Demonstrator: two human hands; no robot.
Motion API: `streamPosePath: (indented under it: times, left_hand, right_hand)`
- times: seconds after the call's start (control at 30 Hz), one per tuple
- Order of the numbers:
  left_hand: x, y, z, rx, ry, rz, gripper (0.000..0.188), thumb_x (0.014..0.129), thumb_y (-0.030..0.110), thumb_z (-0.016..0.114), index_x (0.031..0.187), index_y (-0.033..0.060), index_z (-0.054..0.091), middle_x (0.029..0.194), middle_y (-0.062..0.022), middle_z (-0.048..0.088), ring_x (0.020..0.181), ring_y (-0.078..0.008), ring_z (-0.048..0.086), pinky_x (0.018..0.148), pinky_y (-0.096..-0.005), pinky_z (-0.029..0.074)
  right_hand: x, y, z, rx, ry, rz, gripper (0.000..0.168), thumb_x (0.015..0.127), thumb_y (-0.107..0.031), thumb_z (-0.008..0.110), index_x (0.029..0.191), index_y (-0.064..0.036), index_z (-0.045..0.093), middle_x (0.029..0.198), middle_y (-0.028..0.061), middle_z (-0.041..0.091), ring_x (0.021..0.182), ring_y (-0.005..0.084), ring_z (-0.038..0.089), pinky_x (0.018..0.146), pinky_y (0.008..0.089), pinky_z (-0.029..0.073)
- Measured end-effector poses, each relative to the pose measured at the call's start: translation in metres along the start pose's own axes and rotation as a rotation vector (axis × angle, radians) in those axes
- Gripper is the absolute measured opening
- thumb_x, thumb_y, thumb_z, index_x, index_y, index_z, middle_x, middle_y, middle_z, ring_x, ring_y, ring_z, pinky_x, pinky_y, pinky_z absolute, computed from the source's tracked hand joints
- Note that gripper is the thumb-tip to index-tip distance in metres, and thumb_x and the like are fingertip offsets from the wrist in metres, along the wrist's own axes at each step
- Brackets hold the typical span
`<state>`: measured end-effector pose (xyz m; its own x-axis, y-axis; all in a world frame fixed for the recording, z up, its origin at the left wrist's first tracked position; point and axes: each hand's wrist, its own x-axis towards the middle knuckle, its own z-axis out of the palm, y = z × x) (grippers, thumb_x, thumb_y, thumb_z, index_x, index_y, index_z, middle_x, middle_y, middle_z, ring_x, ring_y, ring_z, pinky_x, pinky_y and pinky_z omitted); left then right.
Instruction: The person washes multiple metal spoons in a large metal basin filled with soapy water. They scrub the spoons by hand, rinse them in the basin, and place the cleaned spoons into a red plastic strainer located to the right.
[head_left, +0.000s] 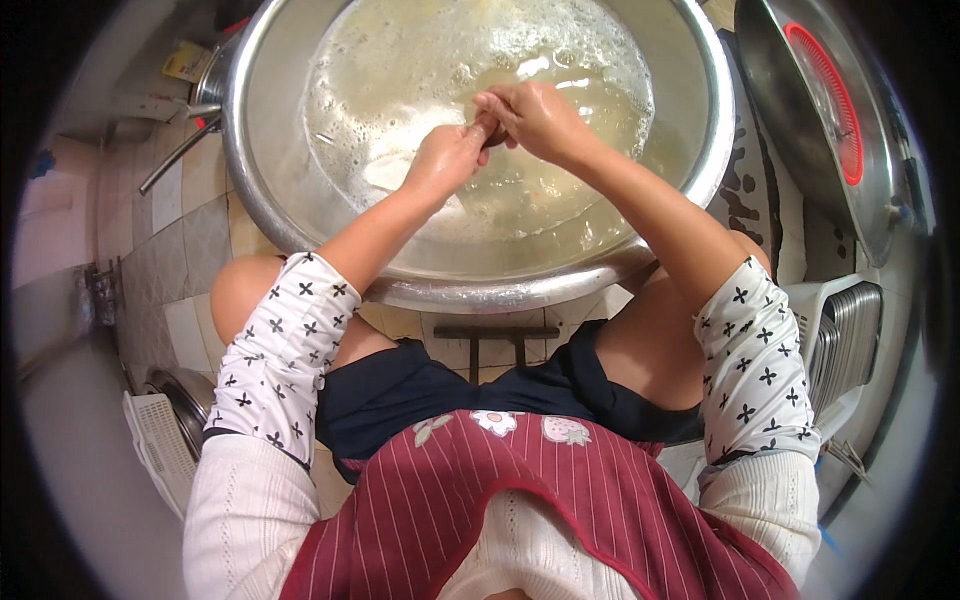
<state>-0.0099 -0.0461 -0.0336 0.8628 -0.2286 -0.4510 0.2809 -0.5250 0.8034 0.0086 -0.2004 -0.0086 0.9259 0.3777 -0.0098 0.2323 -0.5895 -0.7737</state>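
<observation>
A large, round stainless-steel basin stands before me, partly filled with cloudy, foamy water. Over the water, near the middle, my left hand and my right hand meet at the fingertips. Both look wet, with their fingers curled together. Whether something small is pinched between them is hidden by the fingers. Below and left of my left hand, a pale thing shows at the water's surface; glare and foam blur its shape.
A big metal pan leans at the right with a red-rimmed strainer. Below it, a white rack holds several metal trays. At left are a pot handle and a white plastic basket. My knees flank the basin.
</observation>
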Motion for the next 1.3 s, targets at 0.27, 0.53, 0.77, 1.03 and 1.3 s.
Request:
streamPosePath:
  times: [0.27, 0.53, 0.77, 1.03, 1.3]
  left_hand:
    - [-0.015, 0.013, 0.001, -0.402, -0.202, 0.067, 0.019, 0.092, 0.021, 0.042, 0.093, 0.0044, 0.051, 0.063, 0.0045, 0.045, 0.051, -0.0031, 0.04, 0.044, -0.0158, 0.031]
    - [-0.016, 0.017, -0.008, -0.483, -0.231, 0.006, 0.028, 0.091, 0.021, 0.044, 0.103, -0.0034, 0.051, 0.081, -0.0096, 0.062, 0.063, -0.0112, 0.059, 0.05, -0.0207, 0.048]
    - [-0.02, 0.019, -0.009, -0.523, -0.227, -0.016, 0.031, 0.091, 0.023, 0.045, 0.101, -0.0056, 0.052, 0.084, -0.0146, 0.062, 0.069, -0.0176, 0.063, 0.056, -0.0235, 0.051]
    - [-0.011, 0.004, -0.013, -0.446, -0.071, -0.042, 0.036, 0.092, 0.033, 0.042, 0.086, -0.0002, 0.053, 0.063, -0.0067, 0.057, 0.044, -0.0079, 0.047, 0.038, -0.0182, 0.035]
    - [-0.003, 0.006, -0.001, -0.29, -0.023, -0.099, 0.035, 0.092, 0.032, 0.041, 0.073, 0.0036, 0.05, 0.05, -0.0002, 0.047, 0.035, -0.0058, 0.034, 0.033, -0.0201, 0.024]
  right_hand:
    - [0.0, 0.016, -0.029, 0.307, -0.192, 0.118, 0.012, 0.083, -0.005, 0.055, 0.093, -0.001, 0.061, 0.075, 0.0045, 0.063, 0.064, 0.0087, 0.059, 0.055, 0.0203, 0.046]
    - [-0.004, 0.008, -0.027, 0.297, -0.055, 0.106, 0.021, 0.078, -0.02, 0.064, 0.082, 0.0, 0.062, 0.069, 0.0075, 0.063, 0.063, 0.0121, 0.062, 0.051, 0.024, 0.047]
    - [-0.002, 0.012, -0.023, 0.261, -0.07, 0.05, 0.018, 0.08, -0.016, 0.062, 0.088, 0.001, 0.061, 0.072, 0.0043, 0.062, 0.063, 0.0089, 0.059, 0.051, 0.0229, 0.047]
    - [-0.004, 0.015, -0.011, 0.46, -0.129, 0.004, 0.022, 0.083, -0.008, 0.054, 0.103, 0.0, 0.057, 0.081, 0.0051, 0.063, 0.068, 0.0094, 0.06, 0.054, 0.0232, 0.048]
    - [-0.01, 0.013, -0.017, 0.146, -0.221, 0.163, 0.02, 0.084, -0.014, 0.054, 0.1, -0.004, 0.059, 0.078, 0.0059, 0.064, 0.068, 0.0147, 0.061, 0.055, 0.027, 0.048]
